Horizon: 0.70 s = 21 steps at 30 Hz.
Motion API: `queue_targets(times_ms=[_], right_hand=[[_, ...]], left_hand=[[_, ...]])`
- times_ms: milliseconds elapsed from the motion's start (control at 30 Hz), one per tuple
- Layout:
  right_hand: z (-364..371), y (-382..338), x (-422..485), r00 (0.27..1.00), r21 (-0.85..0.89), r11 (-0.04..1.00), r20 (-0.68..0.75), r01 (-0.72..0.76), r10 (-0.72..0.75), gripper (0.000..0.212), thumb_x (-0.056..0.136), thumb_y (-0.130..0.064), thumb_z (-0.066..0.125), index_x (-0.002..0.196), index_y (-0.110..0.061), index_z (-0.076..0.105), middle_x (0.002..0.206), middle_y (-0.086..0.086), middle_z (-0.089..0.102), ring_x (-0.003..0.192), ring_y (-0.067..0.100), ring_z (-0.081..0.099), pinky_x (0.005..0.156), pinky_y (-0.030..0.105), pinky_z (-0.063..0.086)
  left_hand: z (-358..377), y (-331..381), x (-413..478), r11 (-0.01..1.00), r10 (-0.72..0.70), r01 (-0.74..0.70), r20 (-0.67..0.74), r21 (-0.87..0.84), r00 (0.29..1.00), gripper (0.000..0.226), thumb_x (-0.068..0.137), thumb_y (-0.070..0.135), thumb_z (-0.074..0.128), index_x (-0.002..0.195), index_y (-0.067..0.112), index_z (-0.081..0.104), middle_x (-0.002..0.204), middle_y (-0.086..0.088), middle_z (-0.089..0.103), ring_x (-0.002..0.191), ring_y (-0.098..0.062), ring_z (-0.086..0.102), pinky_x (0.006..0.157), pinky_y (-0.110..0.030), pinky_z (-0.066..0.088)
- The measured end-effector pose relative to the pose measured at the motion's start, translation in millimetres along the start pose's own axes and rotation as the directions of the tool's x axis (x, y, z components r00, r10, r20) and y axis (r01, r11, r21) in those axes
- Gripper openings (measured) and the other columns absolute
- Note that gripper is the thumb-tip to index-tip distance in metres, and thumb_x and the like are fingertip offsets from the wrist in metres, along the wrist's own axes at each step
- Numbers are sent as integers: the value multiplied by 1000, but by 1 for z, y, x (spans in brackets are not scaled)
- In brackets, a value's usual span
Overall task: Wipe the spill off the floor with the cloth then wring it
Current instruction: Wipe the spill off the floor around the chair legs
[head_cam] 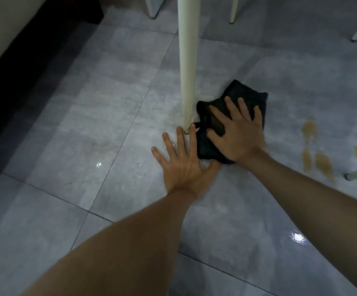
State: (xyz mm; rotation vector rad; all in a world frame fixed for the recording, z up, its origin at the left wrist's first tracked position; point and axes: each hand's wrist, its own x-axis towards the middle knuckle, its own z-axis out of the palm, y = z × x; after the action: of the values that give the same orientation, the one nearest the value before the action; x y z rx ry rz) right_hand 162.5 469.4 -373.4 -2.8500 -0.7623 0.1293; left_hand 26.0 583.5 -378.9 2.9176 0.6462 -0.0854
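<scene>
Head view looks down on a grey tiled floor [66,135], glossy with a few bright reflections. Right hand [238,133] lies flat on a dark cloth [248,97], fingers spread wide and pressing down rather than gripping; the cloth is bunched on the tiles, its left edge touching the foot of a cream table leg [187,71]. Left hand [183,165] is planted palm-down on the bare floor just beside the cloth, fingers splayed and holding nothing, its thumb reaching under the cloth's near edge. Yellowish-brown spill [320,161] sits in several patches toward the floor's right side, well apart from the cloth. More pale furniture legs [234,11] stand at the far side.
</scene>
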Motion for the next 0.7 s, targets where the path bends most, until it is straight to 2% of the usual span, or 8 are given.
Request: queue_targets(times_ms=[133,233,300,367,467,567,633,700], right_hand=[[-6,-20,61,978,-18,978,10,-206,206,73,95,-73,24,162,-45,19,174,4,8,159,35,1,123,66,-5],[2,-34,64,999,-31,999,16,-43,44,73,95,-76,18,161,-46,19,174,5,10,159,35,2,123,65,-4],[4,-26,55,997,-15,997,17,76,-76,73,95,-79,20,160,-47,24,173,4,16,159,32,7,124,62,0],[0,-19,65,1000,-21,999,14,24,-24,75,94,-82,23,160,-46,25,173,3,17,159,31,8,125,61,2],[-1,-40,89,991,-81,988,24,-129,131,90,85,-91,13,162,-45,13,174,6,7,159,36,0,123,66,-3],[2,-59,93,996,-67,998,85,-1,7,109,71,-104,13,162,-44,5,174,4,1,159,36,-5,121,65,-8],[0,-51,90,989,-23,992,94,120,-118,108,71,-104,18,161,-46,12,174,1,7,159,32,-2,125,61,-5],[-2,-37,91,997,-14,998,42,68,-67,101,74,-101,18,160,-46,21,173,2,14,159,31,5,126,59,-2]], left_hand=[[-2,7,7,998,-40,40,11,-48,999,91,90,75,17,160,21,0,171,-6,-1,154,-41,-10,114,-72,-7],[-5,9,7,996,-41,44,31,-74,999,87,88,74,21,153,16,21,170,-4,4,155,-39,-11,115,-70,-8],[-6,6,4,997,-38,40,33,-72,999,84,88,74,23,150,17,26,167,-4,12,155,-39,-9,115,-70,-9],[-6,4,4,997,-42,44,32,-62,999,84,89,74,22,150,17,28,167,-5,15,154,-39,-10,115,-70,-10],[-5,4,10,998,-46,48,42,-49,998,85,88,76,21,150,18,28,167,-5,15,154,-40,-11,114,-71,-9],[-6,3,13,998,-48,50,42,-47,998,84,88,75,22,150,18,28,167,-5,16,154,-40,-10,114,-72,-8],[-7,2,12,997,-58,60,37,-49,998,86,88,75,21,151,18,27,166,-5,16,154,-40,-10,114,-71,-8],[-8,3,12,997,-54,57,42,-52,998,87,88,76,19,153,18,25,167,-4,14,154,-40,-10,114,-71,-9]])
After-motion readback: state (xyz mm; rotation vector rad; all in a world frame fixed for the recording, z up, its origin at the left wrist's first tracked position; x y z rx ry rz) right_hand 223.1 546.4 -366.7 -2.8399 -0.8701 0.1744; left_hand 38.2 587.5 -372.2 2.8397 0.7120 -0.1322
